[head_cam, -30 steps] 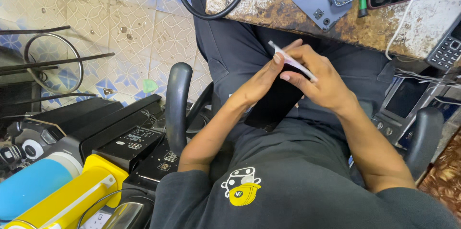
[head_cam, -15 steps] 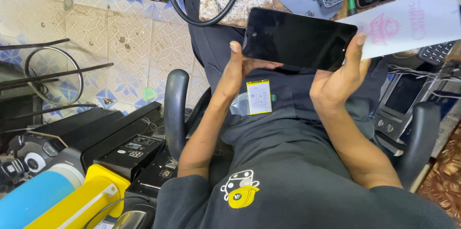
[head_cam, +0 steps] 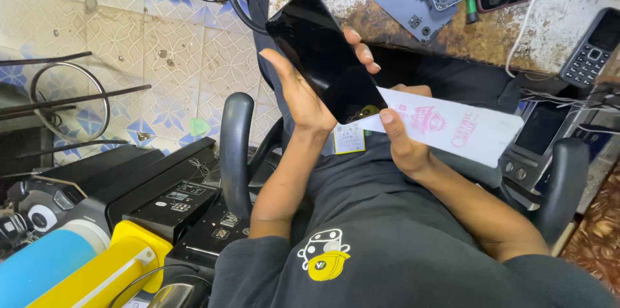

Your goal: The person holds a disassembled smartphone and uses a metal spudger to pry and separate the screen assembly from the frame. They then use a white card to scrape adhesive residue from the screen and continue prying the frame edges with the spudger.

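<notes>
- The black glass panel (head_cam: 326, 56) is held over the lap, just before the worn workbench (head_cam: 549, 30); its long axis runs from upper left to lower right.
- The white paper sleeve (head_cam: 452, 128) lies under the panel's lower end and points to the right.
- The left hand (head_cam: 300, 98) is clamped on the panel from the left edge, fingers wrapped behind it.
- The right hand (head_cam: 403, 143) pinches the sleeve, thumb at the panel's lower corner.
</notes>
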